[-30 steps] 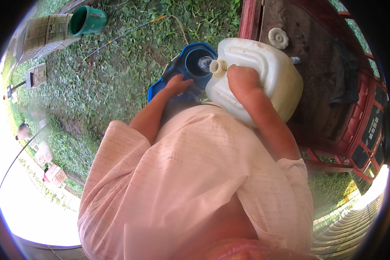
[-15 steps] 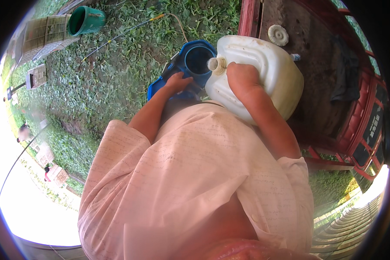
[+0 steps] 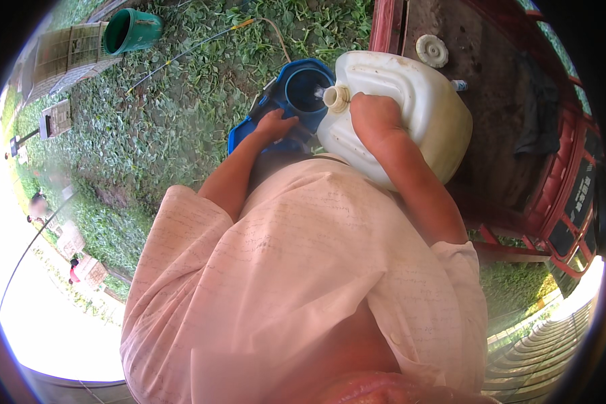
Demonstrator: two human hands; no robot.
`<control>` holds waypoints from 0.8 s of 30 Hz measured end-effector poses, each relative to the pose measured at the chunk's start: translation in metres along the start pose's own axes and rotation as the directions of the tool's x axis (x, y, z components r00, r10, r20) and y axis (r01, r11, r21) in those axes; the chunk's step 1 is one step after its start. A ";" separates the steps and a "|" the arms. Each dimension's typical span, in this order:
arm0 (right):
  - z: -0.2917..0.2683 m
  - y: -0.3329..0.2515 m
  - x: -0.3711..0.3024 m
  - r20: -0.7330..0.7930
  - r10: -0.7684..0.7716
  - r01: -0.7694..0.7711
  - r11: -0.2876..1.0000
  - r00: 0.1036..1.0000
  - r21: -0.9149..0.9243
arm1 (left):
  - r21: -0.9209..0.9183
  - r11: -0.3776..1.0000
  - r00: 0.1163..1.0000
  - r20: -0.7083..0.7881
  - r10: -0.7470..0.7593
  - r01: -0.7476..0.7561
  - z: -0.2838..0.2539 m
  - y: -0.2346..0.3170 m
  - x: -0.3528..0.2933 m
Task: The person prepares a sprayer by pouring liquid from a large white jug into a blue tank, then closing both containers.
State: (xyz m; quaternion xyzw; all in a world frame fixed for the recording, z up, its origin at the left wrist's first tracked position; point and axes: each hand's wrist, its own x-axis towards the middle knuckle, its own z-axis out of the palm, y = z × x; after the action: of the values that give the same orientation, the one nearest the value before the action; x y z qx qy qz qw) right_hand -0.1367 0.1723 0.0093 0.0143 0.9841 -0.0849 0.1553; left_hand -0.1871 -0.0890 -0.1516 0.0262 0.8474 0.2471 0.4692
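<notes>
A large white plastic jerrycan [image 3: 417, 94] lies tilted on its side, its uncapped spout pointing left. My right hand [image 3: 378, 118] is closed around its handle. Clear liquid runs from the spout into the round opening of a blue knapsack sprayer tank [image 3: 308, 66]. My left hand [image 3: 275, 125] grips the near part of this tank, with its fingertips partly hidden. The jerrycan's underside rests near the edge of a red cart bed [image 3: 481, 128]; whether it touches is hard to tell.
A pale round cap [image 3: 431, 52] and a dark cloth [image 3: 537, 118] lie on the cart bed. A spray lance [image 3: 202, 48] with a thin hose lies on the leafy ground. Farther left are a green bucket [image 3: 133, 32] and a mesh crate [image 3: 71, 54].
Liquid now flows visibly from the jerrycan's spout into the tank opening. The jerrycan and my right hand have shifted slightly up in the picture. My left hand stays on the tank.
</notes>
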 end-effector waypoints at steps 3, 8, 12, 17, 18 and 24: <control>0.000 0.001 0.001 0.008 -0.017 0.018 1.000 1.000 -0.026 | -0.003 1.000 1.000 -0.005 -0.013 0.013 -0.002 0.005 -0.003; -0.003 0.001 0.001 -0.011 -0.030 0.030 0.999 0.999 -0.017 | -0.007 0.999 0.998 0.047 -0.031 0.031 -0.004 0.005 0.000; -0.003 -0.001 0.000 -0.041 -0.003 0.004 1.000 0.999 0.020 | 0.010 1.000 0.999 0.041 -0.019 0.019 -0.001 -0.002 0.006; -0.002 -0.001 0.000 -0.026 -0.005 0.004 1.000 1.000 -0.021 | -0.005 0.999 0.996 0.069 -0.048 0.048 -0.008 0.014 -0.005; -0.003 -0.002 0.000 -0.019 -0.013 0.012 0.999 1.000 -0.030 | -0.015 0.997 0.991 0.114 -0.076 0.078 -0.012 0.019 -0.008; -0.003 -0.001 0.001 -0.013 -0.040 0.040 0.998 0.999 -0.051 | -0.053 0.998 0.999 0.041 -0.030 0.032 0.002 -0.006 0.007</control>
State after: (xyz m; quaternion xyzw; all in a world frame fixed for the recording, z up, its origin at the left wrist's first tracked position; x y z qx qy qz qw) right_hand -0.1388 0.1715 0.0119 -0.0088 0.9871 -0.0629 0.1469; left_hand -0.1883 -0.0916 -0.1609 0.0053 0.8313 0.2618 0.4903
